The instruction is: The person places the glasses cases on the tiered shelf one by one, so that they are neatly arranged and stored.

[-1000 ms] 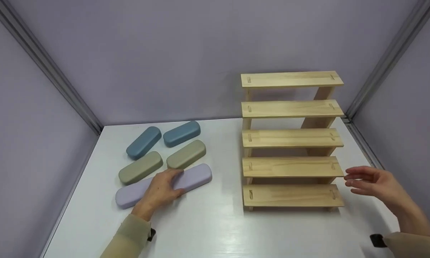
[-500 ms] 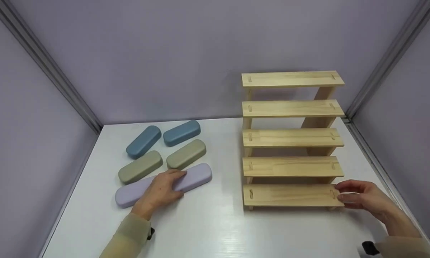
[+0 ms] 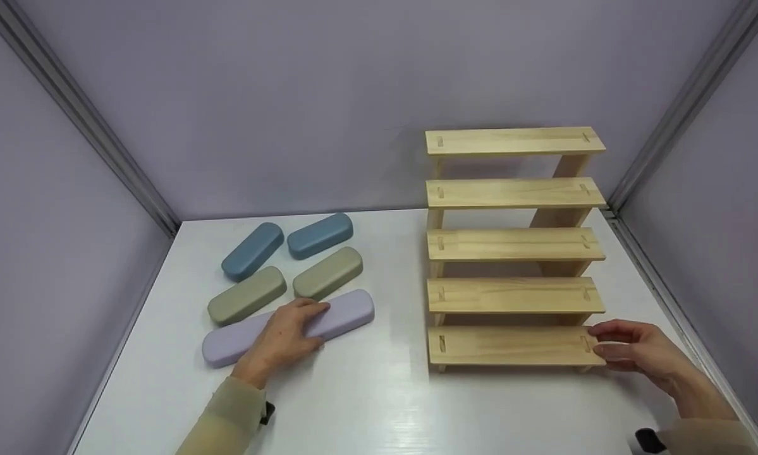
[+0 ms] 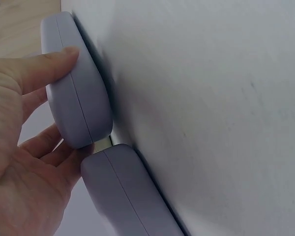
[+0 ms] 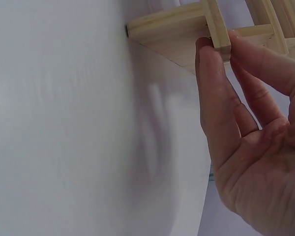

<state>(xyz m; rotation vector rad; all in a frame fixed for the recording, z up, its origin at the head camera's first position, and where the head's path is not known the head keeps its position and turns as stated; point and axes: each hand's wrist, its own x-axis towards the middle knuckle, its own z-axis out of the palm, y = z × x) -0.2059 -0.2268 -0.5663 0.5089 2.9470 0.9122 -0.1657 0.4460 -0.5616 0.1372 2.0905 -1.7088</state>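
Note:
Two lavender glasses cases lie end to end at the front of the group on the left. My left hand (image 3: 284,338) covers where they meet; its thumb presses the near side of the right-hand lavender case (image 3: 347,311), with fingers curled behind it. The left-hand lavender case (image 3: 230,342) lies by the palm; the left wrist view shows a narrow gap between both. At the right, my right hand (image 3: 647,354) pinches the right end of the lowest board of a stepped wooden shelf (image 3: 514,345), thumb above and a finger underneath, as the right wrist view shows.
Behind the lavender cases lie two olive-green cases (image 3: 249,296) and two blue cases (image 3: 320,236). The wooden shelf rises in several steps toward the back wall (image 3: 322,107). Side walls (image 3: 726,189) enclose the white table (image 3: 379,392).
My right hand has come down and left from beside the second-lowest board and taken hold of the lowest board's end. My left hand has hardly moved; the cases and shelf stay put.

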